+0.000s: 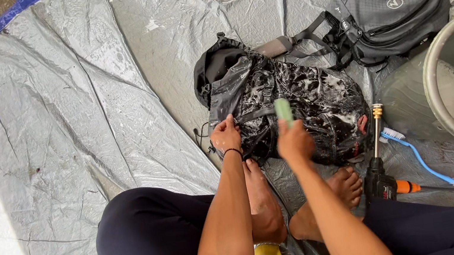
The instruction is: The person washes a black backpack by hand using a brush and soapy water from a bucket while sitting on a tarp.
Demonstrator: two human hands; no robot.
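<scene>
A grey tarpaulin (59, 128) covers the ground. On it, just beyond the person's bare feet, lies the soapy black backpack (296, 108). The left hand (226, 135) presses flat on the backpack's near edge, pinning it. The right hand (295, 141) is clenched round a green brush (283, 110), arm extended over the lather; scrubbing appears underway. Rightward lie a spray gun (381, 173), a blue toothbrush (417, 156), a grey bag (391, 1) and a basin (440, 107).
</scene>
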